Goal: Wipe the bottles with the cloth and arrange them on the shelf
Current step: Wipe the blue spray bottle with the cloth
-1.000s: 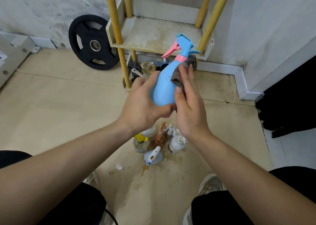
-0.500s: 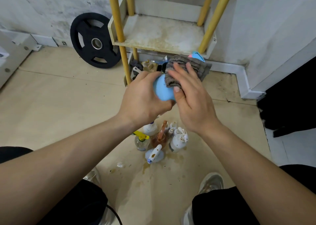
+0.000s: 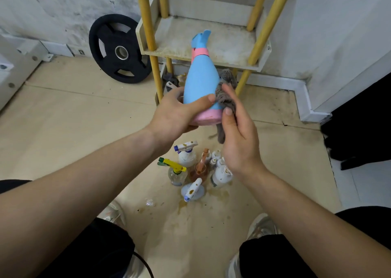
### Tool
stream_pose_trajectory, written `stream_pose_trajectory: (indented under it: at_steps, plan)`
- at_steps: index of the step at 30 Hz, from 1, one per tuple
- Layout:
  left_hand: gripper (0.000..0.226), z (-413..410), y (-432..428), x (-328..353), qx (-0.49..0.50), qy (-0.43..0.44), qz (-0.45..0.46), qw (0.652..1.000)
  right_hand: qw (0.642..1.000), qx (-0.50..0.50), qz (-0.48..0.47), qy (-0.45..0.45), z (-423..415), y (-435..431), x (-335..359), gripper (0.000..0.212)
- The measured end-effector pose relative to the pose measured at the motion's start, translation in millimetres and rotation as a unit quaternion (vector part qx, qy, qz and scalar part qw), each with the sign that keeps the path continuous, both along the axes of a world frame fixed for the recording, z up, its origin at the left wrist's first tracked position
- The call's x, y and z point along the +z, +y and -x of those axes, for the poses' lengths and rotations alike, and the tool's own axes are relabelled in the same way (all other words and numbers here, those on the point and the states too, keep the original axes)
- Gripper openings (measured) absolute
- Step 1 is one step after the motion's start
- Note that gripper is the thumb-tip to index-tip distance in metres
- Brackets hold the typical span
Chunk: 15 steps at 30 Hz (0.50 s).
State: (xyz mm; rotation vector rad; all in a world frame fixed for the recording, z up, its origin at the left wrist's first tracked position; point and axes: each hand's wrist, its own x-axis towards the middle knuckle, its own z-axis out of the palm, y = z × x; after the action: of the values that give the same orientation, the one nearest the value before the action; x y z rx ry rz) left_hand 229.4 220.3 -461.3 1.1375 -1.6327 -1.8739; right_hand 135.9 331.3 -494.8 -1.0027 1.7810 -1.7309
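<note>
A blue spray bottle (image 3: 201, 81) with a pink base and pink collar stands nearly upright in the air before the shelf. My left hand (image 3: 177, 112) grips its lower part, thumb across the front. My right hand (image 3: 237, 134) holds a grey cloth (image 3: 226, 93) against the bottle's right side. The bottle's nozzle points away toward the stained shelf board (image 3: 230, 43) of the yellow-posted rack. Several dirty spray bottles (image 3: 190, 167) stand clustered on the floor below my hands.
A black weight plate (image 3: 118, 49) leans on the wall left of the rack. Small items lie on the rack's bottom level (image 3: 171, 81). Brown spills stain the floor (image 3: 182, 208). My knees and shoes frame the bottom; a dark object (image 3: 359, 125) sits right.
The bottle has been turned from tilted away, with the cloth over its top, to upright with the pink base visible. The cloth has slid down to the bottle's right side.
</note>
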Motion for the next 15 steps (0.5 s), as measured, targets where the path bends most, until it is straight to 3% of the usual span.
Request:
stream_pose_trajectory:
  at_steps: [3, 6, 8, 11, 15]
  plan:
    - [0.064, 0.2, 0.9, 2.1, -0.047, 0.025, -0.027, 0.998, 0.998, -0.006, 0.028, -0.057, 9.5, -4.7, 7.2, 0.043]
    - [0.044, -2.6, -3.0, 6.7, -0.049, 0.049, -0.108, 0.992, 0.993, -0.012, 0.034, -0.108, 11.8, -5.5, 10.2, 0.042]
    - [0.055, -4.7, -8.1, 6.7, -0.054, 0.061, -0.141, 0.987, 0.991, -0.017, 0.027, -0.127, 13.4, -4.6, 12.8, 0.038]
    - [0.065, -7.1, -10.9, 5.0, -0.092, 0.069, -0.137, 0.984, 0.976, -0.006, 0.034, -0.214, 16.7, -2.8, 22.4, 0.037]
    - [0.051, -6.1, -9.2, 5.2, -0.106, 0.087, -0.119, 0.983, 0.963, 0.023, 0.032, -0.266, 18.8, -2.2, 28.9, 0.038]
